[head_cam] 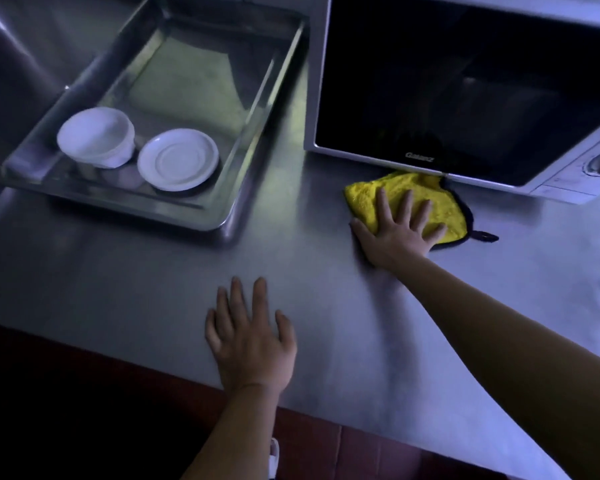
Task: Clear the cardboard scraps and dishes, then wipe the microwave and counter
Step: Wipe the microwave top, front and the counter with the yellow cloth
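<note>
The yellow cloth [362, 199] was seen spread on the steel desk [118, 289], its far edge touching or tucked just under the lower front lip of the microwave [465, 81]. It was pinned by the right hand [395, 233], laid flat with fingers splayed wide and pointing towards the microwave. The left hand [253, 341] was rested palm-down on bare desk near the front edge, fingers straight and nothing held, well apart from the cloth. The cloth's longer side was set roughly along the microwave front, so unwiped desk lay to its left and nearer the person. A bowl [96, 136] and saucer [178, 159] were stowed in the metal tray [125, 206] at far left. No cardboard could be seen.
</note>
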`<state>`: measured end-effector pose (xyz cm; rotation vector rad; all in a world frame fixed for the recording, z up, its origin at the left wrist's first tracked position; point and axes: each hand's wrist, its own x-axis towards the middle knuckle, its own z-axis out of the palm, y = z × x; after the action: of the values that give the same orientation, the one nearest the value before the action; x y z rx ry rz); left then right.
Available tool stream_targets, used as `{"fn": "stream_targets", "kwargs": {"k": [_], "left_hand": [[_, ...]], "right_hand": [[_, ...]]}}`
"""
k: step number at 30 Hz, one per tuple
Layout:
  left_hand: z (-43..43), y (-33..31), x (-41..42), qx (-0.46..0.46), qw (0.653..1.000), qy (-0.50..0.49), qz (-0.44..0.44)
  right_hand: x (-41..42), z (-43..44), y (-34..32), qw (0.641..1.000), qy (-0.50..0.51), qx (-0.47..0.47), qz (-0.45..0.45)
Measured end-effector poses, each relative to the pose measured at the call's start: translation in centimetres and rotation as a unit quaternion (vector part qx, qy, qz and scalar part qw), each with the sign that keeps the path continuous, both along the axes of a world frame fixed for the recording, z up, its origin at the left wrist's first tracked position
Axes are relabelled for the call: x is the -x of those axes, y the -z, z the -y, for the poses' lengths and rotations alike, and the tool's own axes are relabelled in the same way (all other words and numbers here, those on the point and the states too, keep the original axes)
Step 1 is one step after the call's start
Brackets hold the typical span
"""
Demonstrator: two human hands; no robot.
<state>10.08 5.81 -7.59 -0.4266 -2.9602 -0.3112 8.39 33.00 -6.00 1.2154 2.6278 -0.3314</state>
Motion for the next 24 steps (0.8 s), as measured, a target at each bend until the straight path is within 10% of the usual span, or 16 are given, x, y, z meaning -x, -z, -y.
{"fn": "stream_targets", "kwargs": {"k": [13, 24], "left_hand": [[0.1, -0.2, 0.0, -0.025, 0.997, 0.003, 0.071], [0.8, -1.1, 0.1, -0.131, 0.987, 0.027, 0.092]], "right_hand": [[11.4, 11.1, 0.2, 0.966, -0.258, 0.001, -0.02], [5.1, 14.6, -0.3, 0.969, -0.246, -0.009, 0.025]]}}
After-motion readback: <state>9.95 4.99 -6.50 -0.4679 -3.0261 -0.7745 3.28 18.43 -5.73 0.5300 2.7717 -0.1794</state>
